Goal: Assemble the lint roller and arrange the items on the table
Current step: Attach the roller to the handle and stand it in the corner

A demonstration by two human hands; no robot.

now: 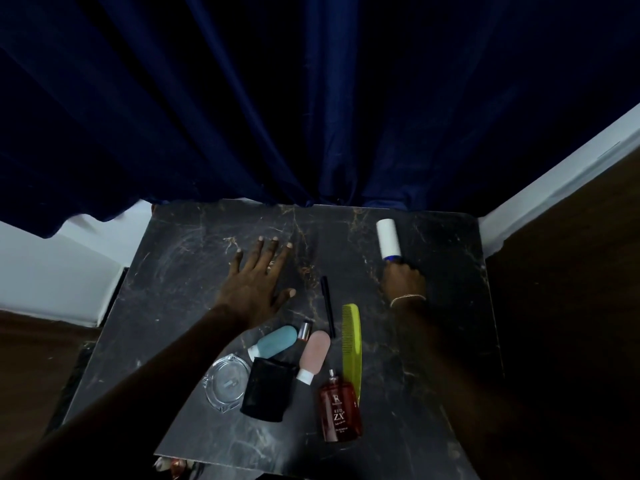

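My right hand (403, 280) is closed around the handle of the lint roller (388, 239), which lies at the table's (194, 268) far right. My left hand (258, 277) rests flat and empty. The roller looks assembled; next I'd release it and line it up with the comb (352, 344).

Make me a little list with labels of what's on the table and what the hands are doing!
table: dark marble top
left hand: flat on table, fingers spread
right hand: gripping lint roller handle
lint roller: white roll, blue end, far right
comb: yellow-green
pen: black, left of comb
bottles: teal, pink
perfume: red, lying down
ashtray: clear glass
pouch: black
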